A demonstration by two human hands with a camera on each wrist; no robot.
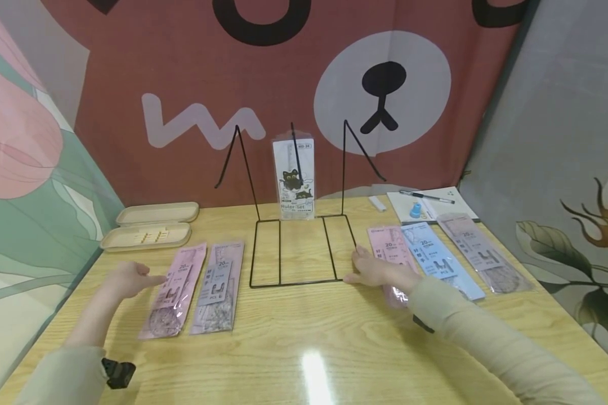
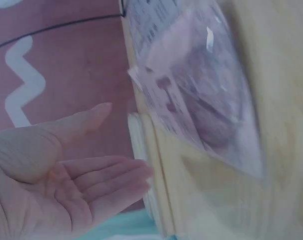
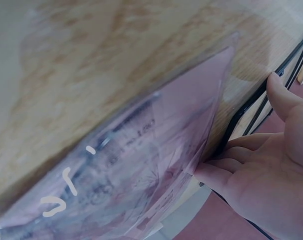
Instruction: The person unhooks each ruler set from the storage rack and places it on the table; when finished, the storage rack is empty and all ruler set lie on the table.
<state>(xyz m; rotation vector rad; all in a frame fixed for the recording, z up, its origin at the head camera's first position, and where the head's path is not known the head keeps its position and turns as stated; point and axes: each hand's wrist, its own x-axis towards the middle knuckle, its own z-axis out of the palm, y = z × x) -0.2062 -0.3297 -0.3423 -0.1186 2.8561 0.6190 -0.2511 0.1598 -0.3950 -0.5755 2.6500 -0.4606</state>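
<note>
A black wire rack [image 1: 306, 283] with upright prongs stands mid-table, holding a white ruler set package [image 1: 297, 197] with black cats at its back. My right hand [image 1: 377, 270] grips the rack's front right corner, thumb on the front bar and fingers at the side bar; the right wrist view shows the thumb [image 3: 284, 95] touching the wire. Just beside it lies a pink ruler package [image 1: 392, 247]. My left hand [image 1: 126, 279] hovers by another pink ruler package [image 1: 174, 292], thumb apart from extended fingers, holding nothing; its palm [image 2: 46, 195] faces the left wrist camera.
A mauve package [image 1: 220, 287] lies left of the rack. Blue [image 1: 441, 261] and greyish-pink [image 1: 486, 256] packages lie at right. Behind them are a white notebook [image 1: 448, 208], a pen [image 1: 425, 196] and a small blue item [image 1: 415, 210]. An open beige case [image 1: 177, 239] sits back left.
</note>
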